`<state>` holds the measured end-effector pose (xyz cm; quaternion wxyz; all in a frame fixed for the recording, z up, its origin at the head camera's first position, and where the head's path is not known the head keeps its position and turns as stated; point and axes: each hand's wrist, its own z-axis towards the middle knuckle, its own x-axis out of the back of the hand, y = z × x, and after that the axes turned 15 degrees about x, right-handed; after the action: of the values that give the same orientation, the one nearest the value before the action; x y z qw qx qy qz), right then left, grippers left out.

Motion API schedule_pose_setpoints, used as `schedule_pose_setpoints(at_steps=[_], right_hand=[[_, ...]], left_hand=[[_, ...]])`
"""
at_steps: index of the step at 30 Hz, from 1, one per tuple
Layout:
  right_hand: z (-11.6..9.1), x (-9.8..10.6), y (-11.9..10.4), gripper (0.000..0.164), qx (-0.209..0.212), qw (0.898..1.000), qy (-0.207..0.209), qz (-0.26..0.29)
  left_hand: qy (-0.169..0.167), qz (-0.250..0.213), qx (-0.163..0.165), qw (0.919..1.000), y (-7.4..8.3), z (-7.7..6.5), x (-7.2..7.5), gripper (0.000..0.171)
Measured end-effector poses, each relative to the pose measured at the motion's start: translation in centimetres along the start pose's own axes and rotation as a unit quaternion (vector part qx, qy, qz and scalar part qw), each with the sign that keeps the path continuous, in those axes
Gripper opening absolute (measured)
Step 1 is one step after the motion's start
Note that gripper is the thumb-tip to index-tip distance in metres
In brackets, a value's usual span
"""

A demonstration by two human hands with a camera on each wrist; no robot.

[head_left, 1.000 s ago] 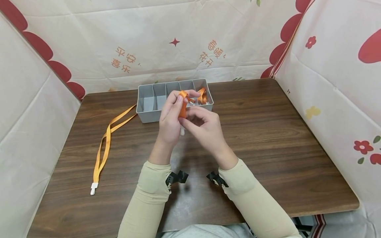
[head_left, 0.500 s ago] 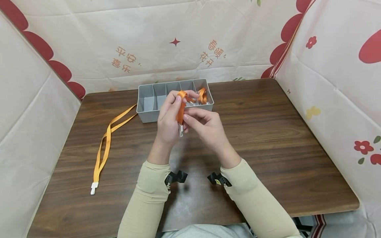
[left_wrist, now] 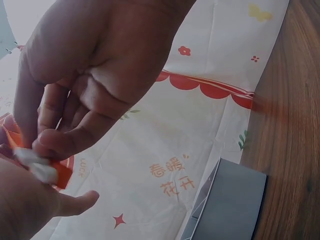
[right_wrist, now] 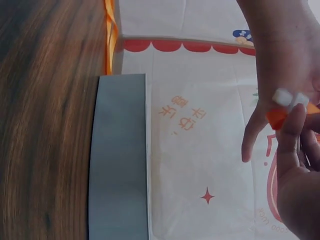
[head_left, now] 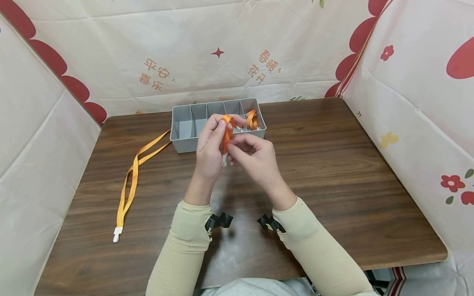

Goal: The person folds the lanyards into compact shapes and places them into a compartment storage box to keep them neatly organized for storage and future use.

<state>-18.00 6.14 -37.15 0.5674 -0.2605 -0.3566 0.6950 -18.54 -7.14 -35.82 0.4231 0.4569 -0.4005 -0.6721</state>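
Above the table, in front of the grey box, my left hand (head_left: 209, 154) holds a folded orange lanyard (head_left: 227, 139) upright between thumb and fingers. My right hand (head_left: 257, 160) pinches the lower part of the strap, close above its white clip (head_left: 224, 160). The left wrist view shows the white clip (left_wrist: 42, 169) lying against the orange strap between both hands. In the right wrist view the right fingertips (right_wrist: 298, 114) press at the clip and strap. Part of the folded strap is hidden behind the fingers.
A grey divided box (head_left: 185, 144) stands at the table's back; a coiled orange lanyard (head_left: 252, 119) lies in its right-end compartment. Another lanyard (head_left: 134, 172) stretches across the table at left, its upper end by the box. Patterned white cloth (head_left: 237, 24) encloses the back and sides.
The right fingers shifted from the strap's lower end, opened away slightly, then came back to pinch just above the clip. The clip now shows below the strap. The left hand stayed nearly still.
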Motion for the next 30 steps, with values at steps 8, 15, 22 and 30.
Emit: schedule_pose_setpoints(at_steps=[8, 15, 22, 30], right_hand=[[-0.1, -0.2, 0.6, 0.007, 0.083, 0.994, 0.004, -0.068], [0.0, -0.2, 0.9, 0.002, 0.199, 0.956, 0.014, -0.213], [-0.1, 0.0, 1.2, 0.011, 0.226, 0.945, -0.015, -0.235], [-0.6, 0.2, 1.5, 0.012, 0.243, 0.947, -0.050, -0.206]], left_hand=[[0.028, 0.000, -0.004, 0.9996, 0.3, 0.0, -0.1, 0.026], [0.045, 0.034, 0.002, 0.9984, 0.4, -0.2, -0.4, 0.025], [0.047, 0.050, -0.015, 0.9975, 0.3, -0.1, -0.4, 0.024], [0.053, 0.042, -0.012, 0.9976, 0.3, -0.1, -0.2, 0.026]])
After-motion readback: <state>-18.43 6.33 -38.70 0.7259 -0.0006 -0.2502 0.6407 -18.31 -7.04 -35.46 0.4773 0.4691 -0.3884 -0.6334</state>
